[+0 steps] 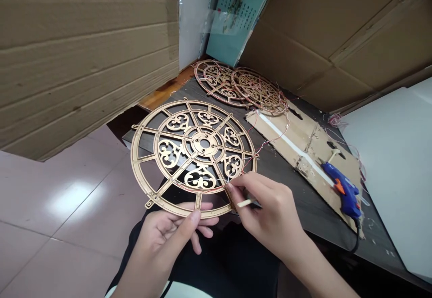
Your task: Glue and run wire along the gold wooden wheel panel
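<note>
A round openwork wooden panel, with spokes and scrolled heart-shaped cutouts, is tilted over my lap and the table edge. My left hand grips its near rim, thumb on top and fingers underneath. At the lower right of the panel, my right hand is closed, fingertips pinched against a spoke. A short pale stick pokes out from between its fingers. Thin red and white wires run along the panel's inner ring to these fingertips; what exactly the tips press on is hidden.
Two similar wired panels overlap at the back of the dark table. On a cardboard sheet at the right lies a blue glue gun with its cord. Cardboard walls stand left and behind; a white board is far right.
</note>
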Motion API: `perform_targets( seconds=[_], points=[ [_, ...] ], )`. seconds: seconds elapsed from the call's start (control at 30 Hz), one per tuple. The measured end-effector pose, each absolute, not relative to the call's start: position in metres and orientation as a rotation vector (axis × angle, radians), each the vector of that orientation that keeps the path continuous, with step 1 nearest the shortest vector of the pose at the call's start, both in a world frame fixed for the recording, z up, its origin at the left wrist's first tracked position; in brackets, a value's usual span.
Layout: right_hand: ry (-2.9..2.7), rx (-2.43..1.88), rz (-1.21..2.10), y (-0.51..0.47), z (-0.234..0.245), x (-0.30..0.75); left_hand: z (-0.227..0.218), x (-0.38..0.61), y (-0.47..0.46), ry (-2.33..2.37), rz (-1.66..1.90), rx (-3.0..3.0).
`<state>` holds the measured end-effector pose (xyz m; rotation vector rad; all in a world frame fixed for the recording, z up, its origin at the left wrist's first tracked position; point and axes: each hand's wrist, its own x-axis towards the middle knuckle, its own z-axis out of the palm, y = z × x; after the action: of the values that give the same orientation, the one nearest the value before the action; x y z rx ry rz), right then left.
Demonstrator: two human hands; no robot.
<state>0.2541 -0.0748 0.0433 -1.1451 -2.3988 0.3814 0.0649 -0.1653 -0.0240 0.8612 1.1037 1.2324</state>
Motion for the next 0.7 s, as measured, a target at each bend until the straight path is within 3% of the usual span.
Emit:
perform_targets(
  seconds=[0.7],
  points=[
    [-2.444,-1.083,0.381,-0.0794,0.0422,0.2526,-0.0175,0.0667,-0.1674,1.083,1.133,0.735]
  ],
)
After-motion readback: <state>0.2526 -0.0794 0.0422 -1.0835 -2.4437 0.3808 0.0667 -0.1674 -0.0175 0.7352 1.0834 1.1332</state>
